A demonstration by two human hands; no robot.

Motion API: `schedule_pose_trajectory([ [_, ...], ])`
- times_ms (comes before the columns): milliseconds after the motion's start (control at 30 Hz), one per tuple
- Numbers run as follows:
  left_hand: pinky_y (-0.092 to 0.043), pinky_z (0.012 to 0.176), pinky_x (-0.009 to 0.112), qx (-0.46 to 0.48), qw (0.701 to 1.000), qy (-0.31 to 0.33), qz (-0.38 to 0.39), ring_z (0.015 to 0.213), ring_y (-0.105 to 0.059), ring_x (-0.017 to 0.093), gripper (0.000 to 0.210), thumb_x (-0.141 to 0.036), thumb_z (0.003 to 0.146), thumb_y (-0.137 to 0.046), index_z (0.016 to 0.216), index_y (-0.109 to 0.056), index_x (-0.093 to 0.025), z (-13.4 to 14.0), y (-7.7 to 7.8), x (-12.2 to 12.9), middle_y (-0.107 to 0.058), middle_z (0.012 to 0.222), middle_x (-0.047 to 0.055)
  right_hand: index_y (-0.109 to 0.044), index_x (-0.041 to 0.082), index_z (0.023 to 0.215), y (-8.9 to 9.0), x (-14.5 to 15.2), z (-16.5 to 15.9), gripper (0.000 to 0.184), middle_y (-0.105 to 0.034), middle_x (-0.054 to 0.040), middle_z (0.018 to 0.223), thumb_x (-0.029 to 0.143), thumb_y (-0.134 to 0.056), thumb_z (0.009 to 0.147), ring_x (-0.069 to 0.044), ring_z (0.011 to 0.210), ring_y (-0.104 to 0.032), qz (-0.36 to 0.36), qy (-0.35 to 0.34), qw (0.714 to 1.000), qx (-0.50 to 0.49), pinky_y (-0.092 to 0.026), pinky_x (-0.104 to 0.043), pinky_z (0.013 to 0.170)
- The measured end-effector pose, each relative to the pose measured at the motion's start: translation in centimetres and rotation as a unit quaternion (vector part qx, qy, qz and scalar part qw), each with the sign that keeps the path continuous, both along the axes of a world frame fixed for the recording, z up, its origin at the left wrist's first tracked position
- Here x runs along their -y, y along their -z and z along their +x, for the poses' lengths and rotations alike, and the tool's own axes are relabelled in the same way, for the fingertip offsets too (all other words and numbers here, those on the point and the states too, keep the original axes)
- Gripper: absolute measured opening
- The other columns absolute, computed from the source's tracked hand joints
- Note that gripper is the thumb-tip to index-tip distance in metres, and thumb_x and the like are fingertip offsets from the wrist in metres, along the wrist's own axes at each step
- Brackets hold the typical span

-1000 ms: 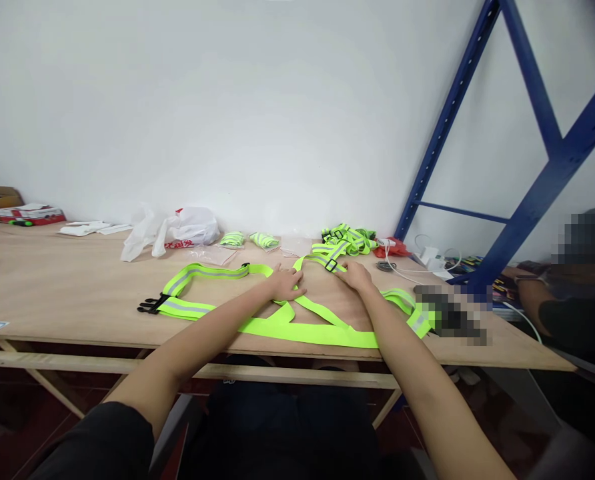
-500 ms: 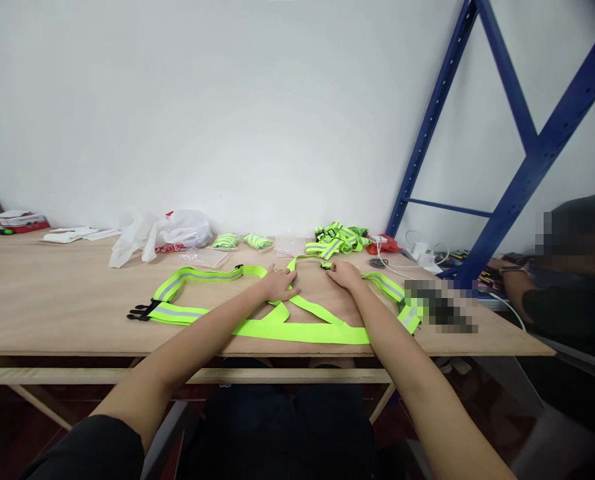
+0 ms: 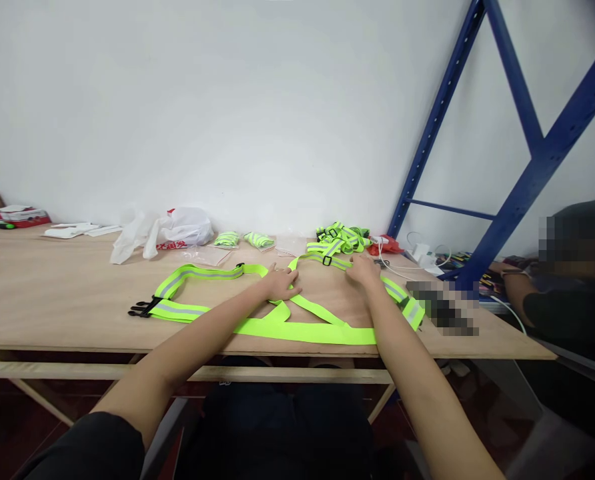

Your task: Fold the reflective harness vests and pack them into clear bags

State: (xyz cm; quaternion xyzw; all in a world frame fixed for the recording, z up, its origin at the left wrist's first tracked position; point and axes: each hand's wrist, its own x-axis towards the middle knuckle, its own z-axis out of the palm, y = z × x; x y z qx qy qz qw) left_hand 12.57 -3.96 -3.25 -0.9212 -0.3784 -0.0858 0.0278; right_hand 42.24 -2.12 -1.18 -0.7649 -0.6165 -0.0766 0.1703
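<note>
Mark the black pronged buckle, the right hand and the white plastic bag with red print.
Black pronged buckle point(image 3: 150, 306), head view: its body.
Right hand point(image 3: 364, 270), head view: back of the hand.
White plastic bag point(image 3: 191, 227), head view: its bulging side.

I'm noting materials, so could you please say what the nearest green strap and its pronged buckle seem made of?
Green strap: probably matte fabric webbing, as it folds softly. Pronged buckle: likely black plastic, judging by its slim prongs; finish unclear.
</note>
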Motion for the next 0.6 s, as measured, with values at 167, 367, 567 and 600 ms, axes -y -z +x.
schedule_pose_trajectory([
  [167,-0.021,0.109,0.069,-0.005,1.0,0.002,-0.004,0.107,-0.061,0.033,0.043,-0.057,0.095,-0.037,0.108,-0.052,-0.019,0.0,0.0,-0.1,-0.065,0.112,0.013,-0.07,0.019,0.117,-0.3,0.1,1.7,0.038,-0.064,-0.0196,0.127,0.018,-0.06,0.08,-0.036,0.117,-0.06,-0.029,0.047,0.998,-0.013,-0.048,-0.047,0.091],
  [367,-0.019,0.11,0.069,-0.006,1.0,-0.001,-0.007,0.108,-0.06,0.033,0.044,-0.057,0.095,-0.036,0.109,-0.052,-0.019,0.0,-0.1,0.1,-0.064,0.112,0.013,-0.072,0.021,0.106,-0.1,0.1,1.2,0.025,-0.071,-0.0131,0.115,0.021,-0.06,0.084,-0.028,0.107,-0.066,-0.075,0.053,0.996,-0.006,-0.05,-0.035,0.085],
  [567,-0.02,0.11,0.069,-0.01,1.0,0.0,-0.007,0.108,-0.06,0.033,0.045,-0.058,0.095,-0.034,0.109,-0.053,-0.019,0.0,-0.2,0.2,-0.064,0.112,0.014,-0.07,0.011,0.109,0.3,-0.1,-1.2,0.027,-0.069,-0.0218,0.115,0.016,-0.058,0.086,-0.033,0.114,-0.063,-0.09,0.03,0.994,0.049,-0.038,-0.046,0.103],
  [600,-0.02,0.11,0.069,-0.01,1.0,0.0,-0.006,0.108,-0.06,0.033,0.045,-0.057,0.096,-0.034,0.109,-0.053,-0.019,0.0,-0.2,0.2,-0.064,0.112,0.014,-0.07,0.01,0.111,0.3,-0.2,-1.5,0.027,-0.069,-0.0226,0.115,0.015,-0.057,0.087,-0.033,0.115,-0.063,-0.091,0.028,0.994,0.054,-0.036,-0.049,0.105],
])
